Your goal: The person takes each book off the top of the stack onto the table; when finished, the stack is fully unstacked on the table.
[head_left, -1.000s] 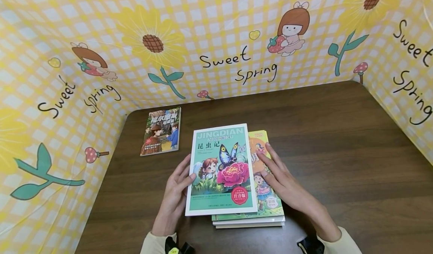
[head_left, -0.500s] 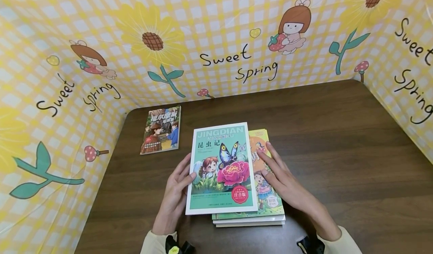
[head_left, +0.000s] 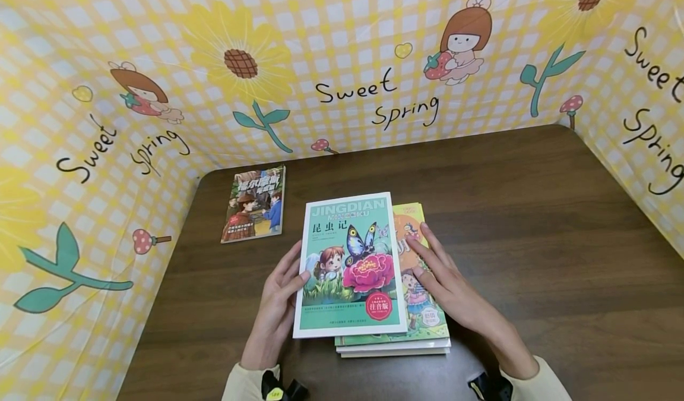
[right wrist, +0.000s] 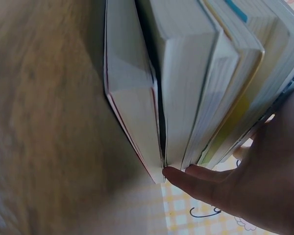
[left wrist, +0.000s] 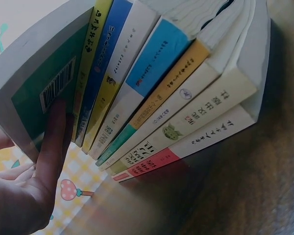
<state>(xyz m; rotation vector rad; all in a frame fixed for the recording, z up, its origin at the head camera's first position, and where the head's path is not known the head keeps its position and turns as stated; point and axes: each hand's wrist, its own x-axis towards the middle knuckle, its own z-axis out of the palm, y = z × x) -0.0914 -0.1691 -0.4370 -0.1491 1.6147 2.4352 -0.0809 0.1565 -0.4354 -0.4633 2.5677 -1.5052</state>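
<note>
A green picture book (head_left: 347, 258) with a butterfly and a pink flower on its cover lies slanted at the top of a book stack. My left hand (head_left: 278, 300) grips its left edge, thumb on the cover. In the left wrist view, fingers (left wrist: 51, 147) of that hand lie against its back cover beside the barcode. Partly covered beneath it is a yellow-green book (head_left: 419, 300), topping several more books (left wrist: 157, 98) whose spines face left. Along the stack's right side rests my right hand (head_left: 449, 285), its fingers extended and touching the books' page edges (right wrist: 186, 98).
A smaller book (head_left: 253, 204) with detective-style figures on its cover lies at the back left of the brown table (head_left: 534, 223). Yellow checked cloth (head_left: 342, 50) walls in the table's back and sides.
</note>
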